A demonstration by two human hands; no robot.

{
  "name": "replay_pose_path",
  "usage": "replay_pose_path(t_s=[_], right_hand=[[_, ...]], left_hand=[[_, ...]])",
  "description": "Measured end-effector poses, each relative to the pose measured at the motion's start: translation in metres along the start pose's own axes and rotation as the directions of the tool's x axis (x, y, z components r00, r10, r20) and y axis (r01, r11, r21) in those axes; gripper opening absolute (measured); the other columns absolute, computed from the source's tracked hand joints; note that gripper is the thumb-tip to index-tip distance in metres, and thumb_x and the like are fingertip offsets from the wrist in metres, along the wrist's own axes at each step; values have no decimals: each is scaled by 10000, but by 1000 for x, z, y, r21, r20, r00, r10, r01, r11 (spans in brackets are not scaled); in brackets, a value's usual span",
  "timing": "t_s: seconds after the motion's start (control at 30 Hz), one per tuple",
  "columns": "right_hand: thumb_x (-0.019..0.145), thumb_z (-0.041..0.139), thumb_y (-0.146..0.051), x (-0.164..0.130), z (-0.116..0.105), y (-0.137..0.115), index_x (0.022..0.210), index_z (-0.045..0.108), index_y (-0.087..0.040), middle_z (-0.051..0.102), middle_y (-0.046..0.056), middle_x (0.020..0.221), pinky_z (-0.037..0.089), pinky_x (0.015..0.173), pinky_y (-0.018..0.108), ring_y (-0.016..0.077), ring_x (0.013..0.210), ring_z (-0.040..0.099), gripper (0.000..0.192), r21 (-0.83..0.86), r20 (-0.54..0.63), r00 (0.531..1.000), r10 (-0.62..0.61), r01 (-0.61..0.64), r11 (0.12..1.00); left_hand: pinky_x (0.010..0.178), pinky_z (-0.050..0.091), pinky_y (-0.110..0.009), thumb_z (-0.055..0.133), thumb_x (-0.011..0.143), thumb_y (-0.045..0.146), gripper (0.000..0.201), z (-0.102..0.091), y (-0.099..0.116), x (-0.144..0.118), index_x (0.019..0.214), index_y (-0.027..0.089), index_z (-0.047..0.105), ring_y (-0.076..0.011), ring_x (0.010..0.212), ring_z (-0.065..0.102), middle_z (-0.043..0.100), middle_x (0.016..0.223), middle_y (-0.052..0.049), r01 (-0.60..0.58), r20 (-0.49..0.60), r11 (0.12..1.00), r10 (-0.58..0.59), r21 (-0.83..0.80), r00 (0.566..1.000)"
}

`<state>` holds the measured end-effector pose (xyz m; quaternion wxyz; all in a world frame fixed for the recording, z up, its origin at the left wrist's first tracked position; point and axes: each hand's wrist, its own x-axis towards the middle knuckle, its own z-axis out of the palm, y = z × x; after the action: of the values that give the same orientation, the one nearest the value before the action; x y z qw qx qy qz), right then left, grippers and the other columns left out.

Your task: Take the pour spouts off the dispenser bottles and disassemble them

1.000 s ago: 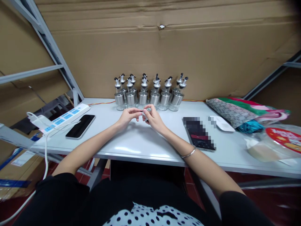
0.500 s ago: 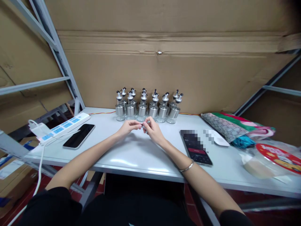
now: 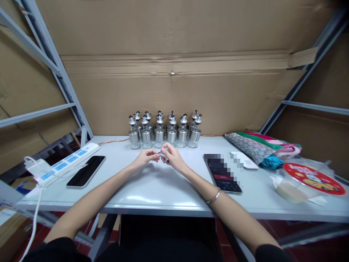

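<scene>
Over the middle of the white table [image 3: 152,193], my left hand [image 3: 145,157] and my right hand [image 3: 172,158] meet and pinch a small silvery part [image 3: 163,156] between their fingertips. The part is too small to make out further. Just behind the hands stand several glass-and-steel dispenser bottles [image 3: 163,131] with black-and-white spouts, in two rows against the cardboard wall.
A black phone [image 3: 86,171] and a white power strip [image 3: 67,162] with a cable lie at the left. A second phone [image 3: 222,174], a white mouse [image 3: 244,161], folded patterned cloth [image 3: 259,147] and a red-lidded plastic container [image 3: 308,180] sit at the right. Metal shelf frames flank the table.
My head has tilted up, so the table and bottles sit lower in view. Both hands stay together on the small part with only slight finger movement.
</scene>
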<state>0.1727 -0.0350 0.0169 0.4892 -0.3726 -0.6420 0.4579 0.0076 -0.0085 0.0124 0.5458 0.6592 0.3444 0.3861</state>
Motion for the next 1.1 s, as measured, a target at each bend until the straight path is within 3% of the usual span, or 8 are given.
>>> replay_pose_path(t_s=[0.23, 0.43, 0.73, 0.93, 1.0, 1.1], right_hand=[[809, 453, -625, 0, 0, -3, 797, 394, -224, 461, -86, 479, 232, 375, 167, 77, 387, 398, 406, 49, 45, 999, 4, -6, 999], [795, 348, -736, 1, -4, -1, 793, 419, -215, 385, -96, 460, 235, 351, 173, 88, 367, 441, 526, 36, 47, 999, 5, -6, 999], [819, 287, -744, 1, -10, -4, 842, 412, -217, 464, -79, 454, 212, 348, 161, 87, 344, 436, 542, 4, 124, 990, 65, -66, 998], [829, 249, -746, 0, -10, -2, 826, 403, -224, 479, -65, 485, 233, 347, 167, 92, 364, 439, 545, -43, 236, 963, 127, -120, 992], [841, 229, -734, 0, -10, 0, 838, 411, -225, 479, -61, 510, 266, 356, 184, 104, 381, 449, 540, -90, 212, 971, 108, -90, 992], [865, 333, -661, 2, -13, 0, 874, 445, -223, 527, -40, 592, 374, 468, 223, 122, 484, 496, 452, -291, 95, 992, -86, 110, 950]], left_hand=[[740, 401, -300, 754, 609, 540, 421, -1, -2, 0, 616, 147, 603, -161, 665, 576, 632, 623, -19, -32, 5, 998, 32, 56, 999], [674, 383, -265, 765, 608, 484, 366, 1, -3, -1, 586, 146, 626, -125, 599, 529, 614, 576, -5, -17, 28, 997, 15, 70, 1000], [618, 407, -254, 752, 602, 493, 344, 5, -1, -3, 607, 154, 693, -115, 553, 510, 646, 595, -17, -19, 62, 992, 12, 121, 998], [586, 396, -245, 731, 654, 457, 312, -3, -3, -3, 626, 146, 715, -114, 549, 514, 655, 601, -33, 18, 256, 984, -63, 176, 965], [575, 385, -243, 734, 653, 448, 304, -5, -6, -1, 635, 145, 717, -111, 542, 507, 651, 595, -30, 29, 256, 984, -74, 176, 964], [581, 384, -247, 731, 657, 444, 294, -8, -10, 2, 636, 151, 717, -110, 545, 501, 654, 605, -29, 16, 165, 990, -39, 137, 985]])
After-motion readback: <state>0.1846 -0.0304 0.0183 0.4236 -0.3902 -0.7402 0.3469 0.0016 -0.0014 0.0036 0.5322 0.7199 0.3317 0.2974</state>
